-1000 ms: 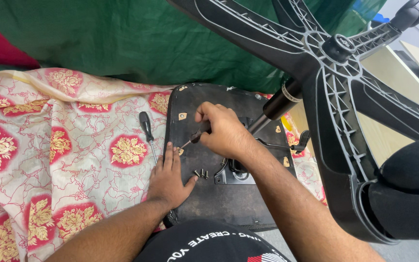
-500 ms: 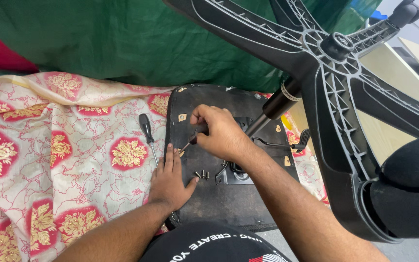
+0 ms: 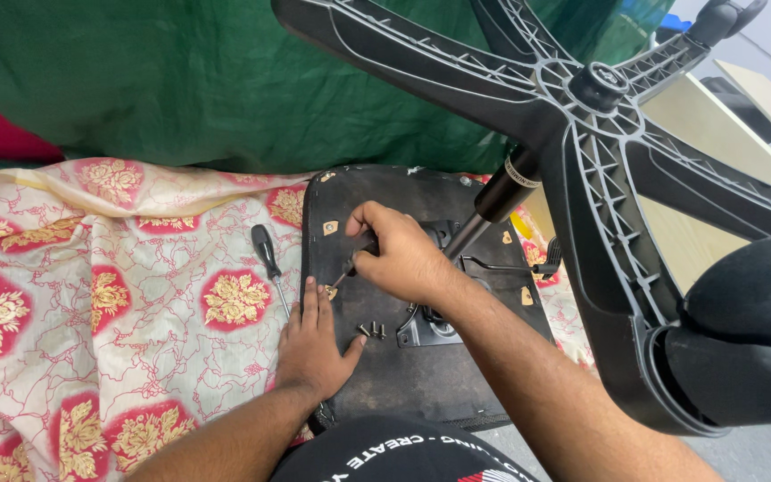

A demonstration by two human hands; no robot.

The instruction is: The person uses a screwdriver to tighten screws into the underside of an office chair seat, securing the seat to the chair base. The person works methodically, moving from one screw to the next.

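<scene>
A person's right hand (image 3: 399, 254) curls into a tight fist around the dark handle of a screwdriver (image 3: 354, 261), the tool's shaft angling down and to the left so that its tip meets the underside of an upturned office chair seat (image 3: 403, 375) near its left edge. The left hand (image 3: 314, 344) lies flat and open, fingers stretched forward and together, palm pressing on the seat's left rim where it meets the cloth; it grips nothing. Both forearms reach in from the bottom of the frame.

Just right of the left thumb, a few loose screws (image 3: 372, 330) sit on the black seat base, beside the metal mounting plate (image 3: 426, 326). From that plate the gas cylinder (image 3: 493, 205) rises at a slant toward the camera, carrying the black five-star base (image 3: 582, 98), whose ribbed spokes fan across the top and right of the view and hide much of the seat's far right side. A caster wheel (image 3: 742, 339) looms large and dark at the right edge. A second screwdriver (image 3: 268, 259) with a black handle lies unattended on the cloth just left of the seat.

The seat rests on a cream floral cloth (image 3: 109, 303) with red and gold motifs; a green sheet (image 3: 180, 80) is draped behind it.
</scene>
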